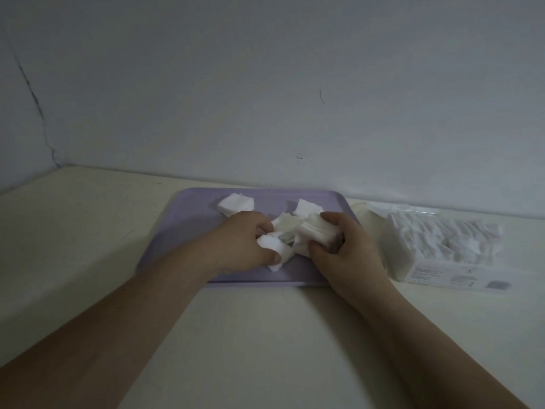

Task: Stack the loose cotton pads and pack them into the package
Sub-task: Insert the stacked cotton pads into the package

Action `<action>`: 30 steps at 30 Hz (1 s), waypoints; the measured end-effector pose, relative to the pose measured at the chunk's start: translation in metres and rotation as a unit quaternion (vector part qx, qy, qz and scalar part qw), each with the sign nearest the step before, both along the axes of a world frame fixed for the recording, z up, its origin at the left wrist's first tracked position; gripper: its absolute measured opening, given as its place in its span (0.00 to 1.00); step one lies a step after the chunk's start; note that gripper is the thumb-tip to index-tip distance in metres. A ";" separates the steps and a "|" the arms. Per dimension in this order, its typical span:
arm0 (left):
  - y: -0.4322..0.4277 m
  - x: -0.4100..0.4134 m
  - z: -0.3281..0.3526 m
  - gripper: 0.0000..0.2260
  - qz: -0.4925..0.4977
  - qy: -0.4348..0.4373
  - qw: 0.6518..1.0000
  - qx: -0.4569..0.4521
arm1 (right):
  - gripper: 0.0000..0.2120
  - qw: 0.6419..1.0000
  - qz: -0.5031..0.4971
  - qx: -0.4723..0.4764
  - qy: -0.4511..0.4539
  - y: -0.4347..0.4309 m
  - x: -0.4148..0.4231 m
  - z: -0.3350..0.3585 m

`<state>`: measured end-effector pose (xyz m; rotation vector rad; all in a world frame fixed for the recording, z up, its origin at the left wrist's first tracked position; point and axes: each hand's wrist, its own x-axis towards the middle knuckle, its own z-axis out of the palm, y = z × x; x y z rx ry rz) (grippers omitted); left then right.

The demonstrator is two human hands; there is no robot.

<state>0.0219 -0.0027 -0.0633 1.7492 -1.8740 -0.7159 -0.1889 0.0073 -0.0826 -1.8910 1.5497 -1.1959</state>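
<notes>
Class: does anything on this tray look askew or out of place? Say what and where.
Yes: the loose cotton pads lie jumbled at odd angles on the purple tray, with two clumps apart near its far rim.

Over the tray [182,231], the left grip [244,240] pinches a cotton pad [269,242], the right grip [348,252] clutches a stack [318,231]; the package [442,249] lies right of it.

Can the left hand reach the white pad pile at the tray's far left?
Probably yes: the pile of white square cotton pads lies just beyond the left hand on the lilac tray, nothing between, though it holds pads.
</notes>
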 end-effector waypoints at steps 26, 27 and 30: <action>0.008 -0.009 0.004 0.12 -0.065 0.253 0.965 -0.039 | 0.22 0.989 0.099 0.047 -0.098 -0.001 -0.009 0.005; 0.008 -0.010 0.005 0.15 -0.066 0.247 0.966 -0.045 | 0.22 0.989 0.106 0.048 -0.092 -0.001 -0.009 0.005; 0.008 -0.013 0.004 0.14 -0.059 0.233 0.969 -0.061 | 0.23 0.985 0.135 0.067 -0.084 0.000 -0.011 0.008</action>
